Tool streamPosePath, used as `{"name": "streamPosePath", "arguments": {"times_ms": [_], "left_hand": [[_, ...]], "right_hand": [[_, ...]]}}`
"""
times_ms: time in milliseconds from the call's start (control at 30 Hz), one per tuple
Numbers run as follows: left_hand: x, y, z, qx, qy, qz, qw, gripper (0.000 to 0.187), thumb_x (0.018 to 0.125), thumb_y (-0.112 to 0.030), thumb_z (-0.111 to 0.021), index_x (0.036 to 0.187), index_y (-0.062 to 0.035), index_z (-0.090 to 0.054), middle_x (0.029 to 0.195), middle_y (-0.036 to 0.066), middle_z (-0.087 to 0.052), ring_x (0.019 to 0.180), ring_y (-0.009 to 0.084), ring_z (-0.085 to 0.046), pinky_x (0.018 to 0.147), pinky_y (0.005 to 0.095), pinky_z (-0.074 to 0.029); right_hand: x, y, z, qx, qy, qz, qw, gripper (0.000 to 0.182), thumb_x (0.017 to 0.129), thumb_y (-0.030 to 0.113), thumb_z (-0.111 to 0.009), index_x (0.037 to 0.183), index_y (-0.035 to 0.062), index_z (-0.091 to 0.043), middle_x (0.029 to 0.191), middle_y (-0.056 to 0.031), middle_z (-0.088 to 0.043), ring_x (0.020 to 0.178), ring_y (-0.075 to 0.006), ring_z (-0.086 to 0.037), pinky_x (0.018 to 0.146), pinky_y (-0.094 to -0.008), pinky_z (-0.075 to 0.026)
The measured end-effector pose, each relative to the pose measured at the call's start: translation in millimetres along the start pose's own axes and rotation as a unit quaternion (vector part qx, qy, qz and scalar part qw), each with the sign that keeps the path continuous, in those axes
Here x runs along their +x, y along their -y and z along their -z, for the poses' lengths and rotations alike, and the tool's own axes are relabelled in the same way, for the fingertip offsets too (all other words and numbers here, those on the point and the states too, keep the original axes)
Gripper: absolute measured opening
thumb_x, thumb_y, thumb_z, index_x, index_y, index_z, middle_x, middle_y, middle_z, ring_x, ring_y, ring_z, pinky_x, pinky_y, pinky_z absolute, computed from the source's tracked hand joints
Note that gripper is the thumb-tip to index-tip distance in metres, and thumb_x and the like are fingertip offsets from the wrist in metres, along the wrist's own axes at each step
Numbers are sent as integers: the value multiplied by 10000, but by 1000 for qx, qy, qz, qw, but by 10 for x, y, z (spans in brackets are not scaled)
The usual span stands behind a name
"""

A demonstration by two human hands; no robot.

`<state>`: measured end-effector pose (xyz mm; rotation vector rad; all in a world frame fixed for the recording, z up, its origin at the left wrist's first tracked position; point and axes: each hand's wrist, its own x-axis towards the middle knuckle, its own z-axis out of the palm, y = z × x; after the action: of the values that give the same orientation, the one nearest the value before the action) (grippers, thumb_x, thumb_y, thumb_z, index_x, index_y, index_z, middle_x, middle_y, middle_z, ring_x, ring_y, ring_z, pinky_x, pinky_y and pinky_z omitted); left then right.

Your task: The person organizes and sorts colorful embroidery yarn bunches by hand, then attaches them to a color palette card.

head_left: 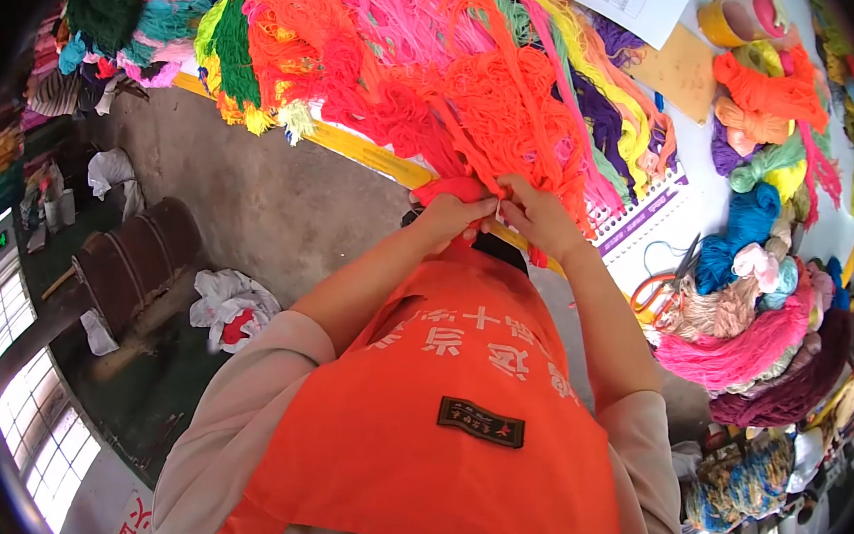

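Observation:
At the table's front edge, my left hand and my right hand meet with their fingertips close together. Both have their fingers closed on red-orange yarn that runs up into the heap. The heap of orange and pink yarn covers the table just beyond my hands. Exactly how the strands pass between the fingertips is too small to tell. An orange apron hangs below my hands.
Right of the heap lie a spiral-bound calendar, scissors with orange handles, and several yarn skeins. Papers rest at the top. A brown drum and a white bag are on the floor at the left.

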<state>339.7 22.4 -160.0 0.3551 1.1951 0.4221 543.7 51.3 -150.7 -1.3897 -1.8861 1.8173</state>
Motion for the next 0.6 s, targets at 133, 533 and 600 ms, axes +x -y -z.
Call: {"name": "streamPosePath", "arguments": {"times_ms": [133,533,600], "left_hand": [[44,64,-42,28,-30,8,999,209,938,-235,-651,836,-54,-669,662,37,-611,506,113,-483,469,246,-358],[93,174,235,448,-131,-306,830,200,986,-216,-543,901,-48,-610,625,34,-581,525,136,-559,508,294,-448],[66,138,480,254,-172,-222,926,194,999,-220,-528,948,-49,-603,658,27,-584,513,126,-534,483,287,-431]], "right_hand": [[-19,-60,-31,-19,-22,11,1000,322,928,176,-583,1233,127,-493,924,-176,-681,835,-369,-676,729,-433,-529],[-18,-9,-21,-68,-19,9,997,265,937,201,-544,1191,137,-512,856,-209,-668,802,-412,-658,700,-488,-518],[-30,-20,-42,-65,-30,13,997,265,937,206,-543,1191,136,-514,855,-209,-668,801,-413,-658,699,-492,-518]]}}
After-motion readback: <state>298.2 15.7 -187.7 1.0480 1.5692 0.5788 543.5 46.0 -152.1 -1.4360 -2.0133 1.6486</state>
